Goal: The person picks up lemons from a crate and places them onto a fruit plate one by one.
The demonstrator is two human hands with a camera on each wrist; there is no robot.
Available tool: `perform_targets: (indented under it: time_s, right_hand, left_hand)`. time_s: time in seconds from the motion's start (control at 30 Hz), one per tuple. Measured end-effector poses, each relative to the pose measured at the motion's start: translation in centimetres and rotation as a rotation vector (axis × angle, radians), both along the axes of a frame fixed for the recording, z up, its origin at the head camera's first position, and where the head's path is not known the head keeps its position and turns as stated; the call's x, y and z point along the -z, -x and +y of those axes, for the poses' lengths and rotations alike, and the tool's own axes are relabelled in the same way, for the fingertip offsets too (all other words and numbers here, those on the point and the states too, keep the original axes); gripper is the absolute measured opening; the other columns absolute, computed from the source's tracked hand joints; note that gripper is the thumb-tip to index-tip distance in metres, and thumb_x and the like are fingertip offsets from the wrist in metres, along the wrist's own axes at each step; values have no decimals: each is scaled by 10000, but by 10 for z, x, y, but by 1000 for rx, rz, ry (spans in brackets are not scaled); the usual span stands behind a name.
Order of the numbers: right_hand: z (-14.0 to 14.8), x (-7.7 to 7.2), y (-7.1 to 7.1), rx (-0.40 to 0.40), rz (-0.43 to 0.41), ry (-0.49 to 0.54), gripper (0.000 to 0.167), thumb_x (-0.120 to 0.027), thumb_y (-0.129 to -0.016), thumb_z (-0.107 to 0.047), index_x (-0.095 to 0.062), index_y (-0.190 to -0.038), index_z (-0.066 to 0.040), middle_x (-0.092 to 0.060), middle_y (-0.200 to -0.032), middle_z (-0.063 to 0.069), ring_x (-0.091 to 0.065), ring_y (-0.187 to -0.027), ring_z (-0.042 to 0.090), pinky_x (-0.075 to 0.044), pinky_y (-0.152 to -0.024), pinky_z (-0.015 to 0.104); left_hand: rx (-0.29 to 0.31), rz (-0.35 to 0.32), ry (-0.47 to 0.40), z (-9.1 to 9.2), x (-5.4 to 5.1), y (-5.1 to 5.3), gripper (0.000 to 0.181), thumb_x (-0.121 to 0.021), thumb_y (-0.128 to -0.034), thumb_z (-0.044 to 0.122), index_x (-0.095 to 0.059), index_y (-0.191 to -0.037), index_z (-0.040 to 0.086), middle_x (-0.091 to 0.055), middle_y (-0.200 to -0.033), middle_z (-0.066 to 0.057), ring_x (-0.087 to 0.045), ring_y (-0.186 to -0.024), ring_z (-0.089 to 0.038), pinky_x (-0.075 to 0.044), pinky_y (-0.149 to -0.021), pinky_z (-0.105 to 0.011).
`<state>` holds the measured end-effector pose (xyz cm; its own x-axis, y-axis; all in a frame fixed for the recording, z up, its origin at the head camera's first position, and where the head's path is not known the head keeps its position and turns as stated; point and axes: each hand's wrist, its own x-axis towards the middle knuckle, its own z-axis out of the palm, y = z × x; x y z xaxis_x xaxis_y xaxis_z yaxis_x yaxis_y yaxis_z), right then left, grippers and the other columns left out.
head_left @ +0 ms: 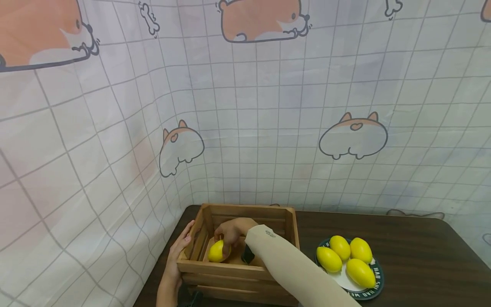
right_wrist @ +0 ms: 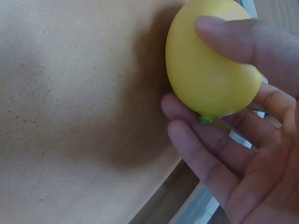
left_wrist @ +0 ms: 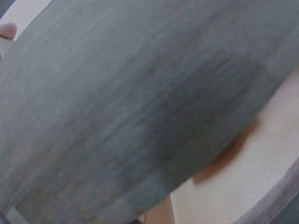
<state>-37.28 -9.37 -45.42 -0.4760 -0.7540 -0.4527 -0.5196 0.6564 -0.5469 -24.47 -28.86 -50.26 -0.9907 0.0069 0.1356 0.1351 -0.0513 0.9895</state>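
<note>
Inside the wooden crate (head_left: 238, 267), my right hand (head_left: 232, 232) holds a yellow lemon (head_left: 216, 251) near the left end. The right wrist view shows the thumb across this lemon (right_wrist: 205, 70) and fingers beneath it, with its green tip pointing down, over a pale tan surface (right_wrist: 70, 93). My left hand (head_left: 175, 256) rests against the crate's left side, its fingers extended along the outside near the rim. A wooden slat (left_wrist: 117, 102) fills most of the left wrist view, with one fingertip (left_wrist: 8, 31) at the upper left.
To the right of the crate, a dark-rimmed plate (head_left: 377, 279) with lettering bears several lemons (head_left: 360, 273). Both stand on a dark wooden table (head_left: 414, 243). A gridded cloth (head_left: 261, 140) with cartoon dogs hangs behind and at the left. Thin cables (head_left: 416, 214) lie along the back edge.
</note>
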Motion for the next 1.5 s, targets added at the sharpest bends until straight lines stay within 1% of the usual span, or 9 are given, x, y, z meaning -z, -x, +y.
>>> perform_targets:
  time_s: [0.27,0.53,0.67,0.77,0.97,1.2,1.3,1.4,1.5]
  right_hand:
    - [1,-8,-3,54,-45,44,315,-837,-818,-141,-635,-1059,-148,-619,-992,-29,-592,-808,95,-604,-828,333]
    - [1,-16,-2,39,-41,46,334,-852,-805,-191,-642,-1064,-173,-620,-1027,-29,-610,-850,127,-589,-789,310]
    - [3,-25,-5,22,-49,61,298,-847,-809,-184,-652,-1035,-173,-633,-1011,-44,-608,-840,99,-602,-793,308]
    - [8,-34,-9,24,-77,89,270,-835,-814,-149,-654,-1014,-152,-642,-990,-35,-601,-828,93,-610,-832,350]
    - [22,-47,-15,51,-136,166,261,-805,-825,-103,-640,-1027,-114,-640,-1004,-4,-589,-851,119,-597,-872,402]
    - [40,-60,-16,18,-79,211,258,-788,-857,-105,-636,-1063,-131,-636,-1043,-21,-589,-874,118,-597,-820,335]
    - [47,-69,-19,12,-95,244,278,-786,-852,-88,-636,-1083,-120,-637,-1048,-9,-570,-853,123,-567,-781,319]
    - [56,-78,-22,8,-119,275,300,-779,-857,-79,-633,-1116,-117,-645,-1081,-8,-567,-882,129,-540,-808,326]
    - [64,-84,-24,-28,-78,292,309,-766,-867,-91,-632,-1140,-147,-646,-1113,-32,-572,-943,121,-520,-854,303]
  left_hand:
    - [-10,-15,12,-1,1,-1,564,-395,-1068,378,-323,-1616,264,-189,-1709,-69,-157,-1547,-410,-131,-1163,-788]
    - [-10,-19,3,0,0,0,559,-398,-1070,371,-328,-1615,266,-179,-1715,-63,-109,-1562,-414,-119,-1167,-786]
    - [-6,-21,5,-1,0,0,554,-396,-1071,378,-332,-1612,275,-187,-1712,-56,-144,-1549,-397,-154,-1170,-772]
    - [-9,-21,13,-1,0,0,558,-395,-1072,382,-327,-1614,269,-185,-1713,-42,-161,-1541,-383,-171,-1170,-766]
    - [-14,-23,22,-1,0,1,551,-396,-1072,386,-336,-1610,280,-187,-1713,-17,-164,-1543,-364,-163,-1177,-758]
    - [-10,-25,14,-1,0,0,551,-395,-1076,385,-334,-1612,277,-177,-1716,-19,-137,-1550,-347,-115,-1187,-756]
    - [-8,-28,5,0,-1,0,557,-396,-1076,379,-325,-1616,264,-176,-1716,-25,-133,-1551,-351,-110,-1189,-754]
    - [-7,-24,5,0,-1,0,572,-394,-1077,376,-306,-1625,236,-173,-1718,-35,-121,-1558,-366,-97,-1182,-765]
    - [-6,-17,9,1,-1,0,572,-394,-1078,377,-307,-1625,236,-168,-1720,-40,-114,-1562,-371,-87,-1180,-770]
